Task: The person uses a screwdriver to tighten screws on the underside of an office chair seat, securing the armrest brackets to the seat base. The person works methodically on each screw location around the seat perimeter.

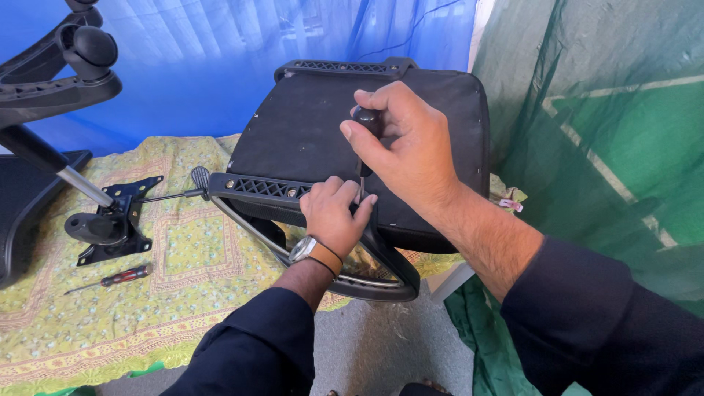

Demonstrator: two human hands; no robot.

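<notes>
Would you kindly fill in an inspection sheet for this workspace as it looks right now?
Surface: yellow patterned cloth on a low table.
Job's things: black chair seat upside down; armrest against its edge; screwdriver upright.
Clutter: red-handled screwdriver; metal seat plate with lever; wheeled chair base.
Grippers: right hand grips the screwdriver handle; left hand steadies the armrest by the tip.
Cables: nothing seen.
Surroundings: blue curtain; green netting.
</notes>
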